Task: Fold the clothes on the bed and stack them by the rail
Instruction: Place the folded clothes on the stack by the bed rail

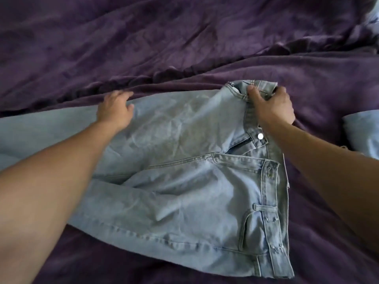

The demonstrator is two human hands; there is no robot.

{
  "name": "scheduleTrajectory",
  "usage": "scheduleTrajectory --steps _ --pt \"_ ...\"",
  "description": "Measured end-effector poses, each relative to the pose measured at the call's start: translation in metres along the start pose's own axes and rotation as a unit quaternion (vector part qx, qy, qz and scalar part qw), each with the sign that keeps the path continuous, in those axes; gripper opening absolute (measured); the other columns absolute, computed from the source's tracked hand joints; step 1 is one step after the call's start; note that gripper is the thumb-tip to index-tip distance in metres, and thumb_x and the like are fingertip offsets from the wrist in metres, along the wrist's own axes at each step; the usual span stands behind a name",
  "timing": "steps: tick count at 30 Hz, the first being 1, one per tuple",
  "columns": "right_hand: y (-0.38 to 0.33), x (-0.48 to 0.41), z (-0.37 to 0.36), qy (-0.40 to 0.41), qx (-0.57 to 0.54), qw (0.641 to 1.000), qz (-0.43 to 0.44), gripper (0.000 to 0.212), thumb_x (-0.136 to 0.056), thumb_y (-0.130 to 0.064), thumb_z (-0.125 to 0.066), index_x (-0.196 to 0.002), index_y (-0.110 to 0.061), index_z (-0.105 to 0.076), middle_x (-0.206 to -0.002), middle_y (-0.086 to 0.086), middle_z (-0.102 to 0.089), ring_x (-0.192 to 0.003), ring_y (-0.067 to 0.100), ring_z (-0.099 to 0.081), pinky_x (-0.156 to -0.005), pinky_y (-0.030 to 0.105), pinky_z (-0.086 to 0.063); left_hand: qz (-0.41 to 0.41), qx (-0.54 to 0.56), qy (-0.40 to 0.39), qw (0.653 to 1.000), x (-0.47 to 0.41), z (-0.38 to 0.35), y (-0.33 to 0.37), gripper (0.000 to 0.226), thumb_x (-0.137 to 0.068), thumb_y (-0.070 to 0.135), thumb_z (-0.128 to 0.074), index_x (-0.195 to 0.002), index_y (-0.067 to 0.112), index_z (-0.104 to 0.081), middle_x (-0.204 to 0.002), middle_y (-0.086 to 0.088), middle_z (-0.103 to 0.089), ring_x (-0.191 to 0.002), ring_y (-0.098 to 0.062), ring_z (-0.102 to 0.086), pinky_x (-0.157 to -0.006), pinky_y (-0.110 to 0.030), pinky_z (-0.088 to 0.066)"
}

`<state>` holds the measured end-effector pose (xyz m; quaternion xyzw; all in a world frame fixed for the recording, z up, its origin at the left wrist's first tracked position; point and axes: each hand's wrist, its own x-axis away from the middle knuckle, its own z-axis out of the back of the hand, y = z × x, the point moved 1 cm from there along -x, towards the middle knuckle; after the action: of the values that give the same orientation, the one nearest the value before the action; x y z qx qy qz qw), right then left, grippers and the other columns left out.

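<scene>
A pair of light blue jeans (184,171) lies spread across the purple bed cover, waistband to the right, legs running off to the left. My right hand (270,108) grips the far corner of the waistband, fingers curled round the bunched denim. My left hand (114,108) is on the far edge of the upper leg, fingers bent over that edge at the cover. A metal button (260,136) shows at the open fly between my arms.
The rumpled purple bed cover (143,48) fills the view, with a raised fold running across behind the jeans. Another light blue garment (363,134) lies at the right edge. A pale patterned cloth (374,19) peeks in at the top right corner.
</scene>
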<state>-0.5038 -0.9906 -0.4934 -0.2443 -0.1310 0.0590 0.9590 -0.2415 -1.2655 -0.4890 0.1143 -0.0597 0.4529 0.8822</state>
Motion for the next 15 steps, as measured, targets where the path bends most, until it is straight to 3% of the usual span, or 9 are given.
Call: scheduleTrajectory --steps 2,4,7,9,13,15 --pt "0.003 0.001 -0.001 0.051 -0.008 0.998 0.018 0.078 -0.073 -0.073 -0.056 -0.124 -0.016 -0.045 -0.125 0.007 -0.053 -0.119 0.029 -0.049 -0.093 0.046 -0.041 -0.007 -0.023 -0.034 0.999 -0.015 -0.022 0.011 0.044 -0.091 0.025 -0.058 -0.134 0.021 -0.051 -0.134 -0.018 -0.05 -0.123 -0.039 -0.045 -0.099 -0.046 -0.039" --pt "0.01 0.0 0.009 0.116 -0.043 0.992 0.01 0.067 -0.072 -0.07 -0.057 -0.116 -0.019 -0.051 -0.117 0.002 -0.056 -0.112 0.025 -0.051 -0.089 0.042 -0.042 0.005 -0.027 -0.01 1.0 -0.017 -0.036 0.017 0.034 -0.088 0.023 -0.061 -0.122 0.018 -0.06 -0.121 -0.02 -0.056 -0.113 -0.04 -0.052 -0.093 -0.046 -0.04" --pt "-0.003 -0.007 0.011 0.03 -0.016 0.998 -0.048 0.068 -0.069 -0.078 -0.05 -0.096 -0.018 -0.066 -0.092 0.002 -0.065 -0.09 0.025 -0.062 -0.08 0.035 -0.047 -0.014 -0.006 0.066 0.998 -0.018 -0.032 0.013 0.022 -0.089 0.025 -0.061 -0.105 0.012 -0.068 -0.106 -0.019 -0.062 -0.1 -0.04 -0.057 -0.084 -0.045 -0.039" --pt "-0.016 -0.017 0.01 -0.006 0.003 1.0 -0.024 0.059 -0.072 -0.07 -0.058 -0.088 -0.014 -0.068 -0.082 0.006 -0.064 -0.085 0.027 -0.064 -0.071 0.033 -0.046 -0.036 0.015 0.098 0.994 -0.025 -0.019 0.006 0.023 -0.092 0.026 -0.057 -0.1 0.009 -0.07 -0.1 -0.021 -0.064 -0.093 -0.042 -0.058 -0.078 -0.046 -0.042" --pt "-0.023 -0.044 0.026 0.03 0.066 0.997 -0.005 0.051 -0.076 -0.061 -0.062 -0.087 -0.011 -0.068 -0.094 0.015 -0.068 -0.092 0.033 -0.064 -0.078 0.038 -0.048 -0.032 0.028 0.136 0.99 -0.051 0.005 0.007 0.025 -0.094 0.026 -0.053 -0.098 0.01 -0.071 -0.099 -0.02 -0.062 -0.091 -0.043 -0.057 -0.075 -0.046 -0.042" --pt "-0.028 -0.045 0.026 0.074 0.123 0.989 0.02 0.04 -0.079 -0.051 -0.061 -0.097 -0.015 -0.065 -0.109 0.015 -0.064 -0.104 0.035 -0.058 -0.086 0.043 -0.045 -0.019 0.048 0.139 0.989 -0.057 0.006 0.016 0.024 -0.093 0.025 -0.053 -0.097 0.009 -0.07 -0.105 -0.018 -0.06 -0.097 -0.041 -0.054 -0.081 -0.046 -0.041"
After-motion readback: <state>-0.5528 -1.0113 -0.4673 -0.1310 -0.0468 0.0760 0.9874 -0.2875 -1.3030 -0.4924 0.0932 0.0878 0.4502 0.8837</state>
